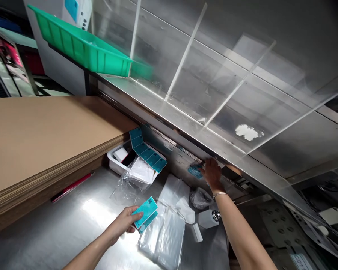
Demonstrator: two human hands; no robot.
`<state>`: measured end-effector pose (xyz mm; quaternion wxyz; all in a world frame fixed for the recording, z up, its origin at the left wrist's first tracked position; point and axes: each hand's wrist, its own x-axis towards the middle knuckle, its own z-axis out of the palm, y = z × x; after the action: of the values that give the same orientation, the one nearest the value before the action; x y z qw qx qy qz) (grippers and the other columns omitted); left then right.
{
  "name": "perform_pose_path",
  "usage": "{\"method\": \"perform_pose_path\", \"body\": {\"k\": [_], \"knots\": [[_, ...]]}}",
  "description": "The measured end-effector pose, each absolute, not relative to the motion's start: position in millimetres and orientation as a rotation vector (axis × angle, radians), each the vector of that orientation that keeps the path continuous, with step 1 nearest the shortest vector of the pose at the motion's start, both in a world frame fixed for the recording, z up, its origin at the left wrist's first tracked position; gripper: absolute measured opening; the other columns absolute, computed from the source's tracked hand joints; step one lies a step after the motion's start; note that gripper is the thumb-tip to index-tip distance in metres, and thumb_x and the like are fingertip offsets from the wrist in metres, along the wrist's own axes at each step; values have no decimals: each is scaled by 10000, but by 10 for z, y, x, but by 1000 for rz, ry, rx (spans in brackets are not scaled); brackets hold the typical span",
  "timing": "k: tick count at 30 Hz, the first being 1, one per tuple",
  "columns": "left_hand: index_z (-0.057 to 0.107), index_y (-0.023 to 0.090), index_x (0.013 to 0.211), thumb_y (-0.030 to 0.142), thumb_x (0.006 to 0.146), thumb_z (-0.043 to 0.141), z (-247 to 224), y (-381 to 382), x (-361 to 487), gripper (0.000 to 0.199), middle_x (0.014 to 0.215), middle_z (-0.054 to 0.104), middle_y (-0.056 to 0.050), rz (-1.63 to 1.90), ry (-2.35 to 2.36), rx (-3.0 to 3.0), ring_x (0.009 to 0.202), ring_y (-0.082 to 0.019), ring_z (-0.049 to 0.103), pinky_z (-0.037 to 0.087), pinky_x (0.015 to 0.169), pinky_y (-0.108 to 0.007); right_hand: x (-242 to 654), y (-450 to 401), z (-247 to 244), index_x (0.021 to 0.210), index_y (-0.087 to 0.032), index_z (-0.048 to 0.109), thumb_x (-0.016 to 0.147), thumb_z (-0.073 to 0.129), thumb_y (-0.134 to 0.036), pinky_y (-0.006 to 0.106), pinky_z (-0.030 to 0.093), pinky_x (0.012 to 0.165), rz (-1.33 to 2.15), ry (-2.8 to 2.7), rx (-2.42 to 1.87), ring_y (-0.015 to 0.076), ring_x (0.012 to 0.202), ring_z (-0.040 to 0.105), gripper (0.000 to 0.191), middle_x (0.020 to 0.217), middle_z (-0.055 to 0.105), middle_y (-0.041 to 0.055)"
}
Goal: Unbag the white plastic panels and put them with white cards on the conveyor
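Observation:
Teal printed cards (145, 212) are pinched between the thumb and fingers of my left hand (128, 220), above the metal table. My right hand (213, 173) reaches to the back edge of the table, beside a crumpled blue item (195, 170); its fingers are partly hidden and what they hold is unclear. Between the hands lies a stack of clear plastic bags (169, 228). A strip of teal labels (148, 153) drapes over a white tray (115, 165) that holds a small white box and clear wrapping.
Brown cardboard sheets (50, 131) are stacked at the left, with a red pen-like item (71, 188) below. A white bottle (207, 219) stands or lies right of the bags. A green bin (81, 48) sits on the ledge (169, 108) behind, by clear dividers.

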<state>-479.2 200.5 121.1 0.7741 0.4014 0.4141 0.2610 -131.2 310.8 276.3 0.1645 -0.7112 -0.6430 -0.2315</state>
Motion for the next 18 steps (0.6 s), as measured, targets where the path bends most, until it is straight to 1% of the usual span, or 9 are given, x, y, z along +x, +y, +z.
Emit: {"method": "perform_pose_path", "body": {"k": [3, 5, 8, 12, 16, 18], "knots": [[562, 135, 830, 518, 647, 639, 1249, 1993, -4820, 431, 628, 547, 13, 583, 908, 870, 547, -88, 455, 278, 481, -166, -1243, 3164, 2757, 949, -129, 600, 770, 634, -351, 337, 285, 676, -699, -1863, -1996, 262, 952, 501, 288, 962, 578, 179], [561, 130, 832, 516, 642, 638, 1272, 1988, -4828, 438, 625, 542, 15, 595, 911, 870, 537, -83, 452, 275, 480, -167, -1190, 3182, 2785, 898, -155, 606, 771, 628, -359, 335, 285, 675, -691, -1898, -1962, 255, 929, 507, 241, 925, 577, 154], [563, 130, 826, 506, 640, 633, 1294, 1977, -4816, 425, 617, 534, 17, 612, 915, 864, 530, -79, 447, 278, 485, -168, -1143, 3175, 2790, 871, -181, 605, 740, 657, -391, 332, 290, 667, -681, -1938, -1905, 253, 905, 514, 253, 874, 576, 128], [564, 131, 815, 498, 621, 629, 1309, 1941, -4768, 421, 602, 515, 21, 620, 926, 841, 520, -78, 426, 264, 478, -171, -1149, 3189, 2710, 894, -188, 597, 772, 618, -397, 346, 281, 624, -676, -1895, -1862, 269, 864, 522, 243, 843, 573, 144], [543, 137, 774, 486, 603, 638, 1319, 1883, -4759, 400, 597, 505, 22, 634, 915, 830, 517, -79, 414, 257, 469, -174, -1143, 3226, 2702, 778, -214, 596, 776, 604, -371, 334, 291, 586, -549, -1897, -1799, 251, 767, 541, 157, 729, 573, 112], [543, 142, 764, 479, 611, 636, 1306, 1857, -4776, 381, 593, 507, 22, 646, 922, 833, 518, -81, 420, 257, 468, -173, -1133, 3216, 2738, 729, -228, 597, 762, 608, -360, 331, 306, 588, -458, -1909, -1763, 248, 757, 550, 137, 715, 585, 107]]}}
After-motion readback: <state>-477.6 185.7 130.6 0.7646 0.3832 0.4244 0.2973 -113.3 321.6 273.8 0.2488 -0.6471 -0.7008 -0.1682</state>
